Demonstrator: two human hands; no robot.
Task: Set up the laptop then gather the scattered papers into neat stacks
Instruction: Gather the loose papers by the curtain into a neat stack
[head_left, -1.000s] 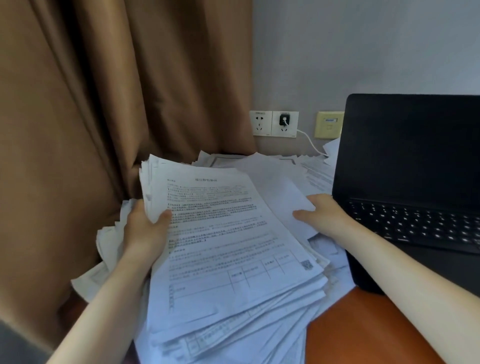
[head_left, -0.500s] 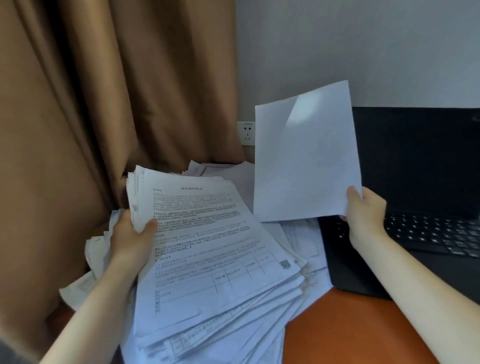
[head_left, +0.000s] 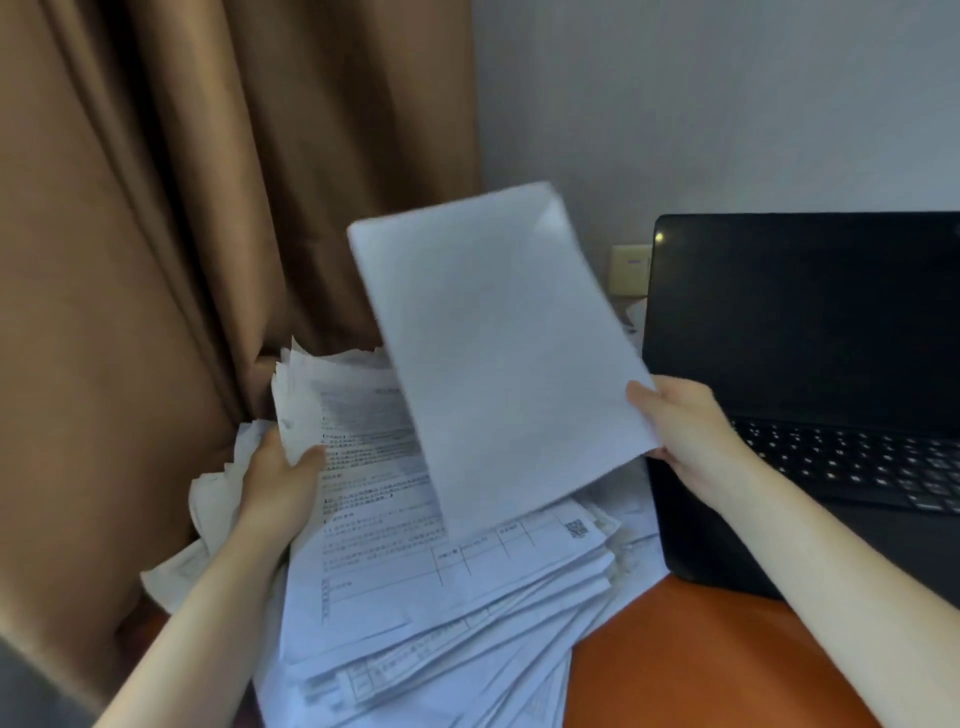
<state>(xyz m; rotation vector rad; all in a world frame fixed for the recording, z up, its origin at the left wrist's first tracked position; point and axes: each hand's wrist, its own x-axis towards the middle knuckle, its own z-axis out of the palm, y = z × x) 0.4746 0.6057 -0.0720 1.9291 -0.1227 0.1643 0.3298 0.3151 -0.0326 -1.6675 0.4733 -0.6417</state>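
Observation:
A thick, fanned stack of printed papers (head_left: 415, 597) lies at the left of the orange table, its top page a form with text and a table. My left hand (head_left: 280, 483) grips the stack at its upper left edge, thumb on the top page. My right hand (head_left: 685, 436) pinches the lower right corner of a blank white sheet (head_left: 498, 353), held tilted in the air above the stack. The black laptop (head_left: 810, 364) stands open on the right, screen dark, keyboard showing behind my right wrist.
A brown curtain (head_left: 182, 260) hangs along the left, right behind the stack. More crumpled papers (head_left: 213, 499) stick out under my left hand. A beige wall plate (head_left: 629, 267) sits on the grey wall beside the laptop. Bare orange table (head_left: 701, 660) shows at the front.
My right hand picked the blank sheet off the pile by the laptop, lifted it, and has now swung it left over the stack. My left hand kept its grip on the stack.

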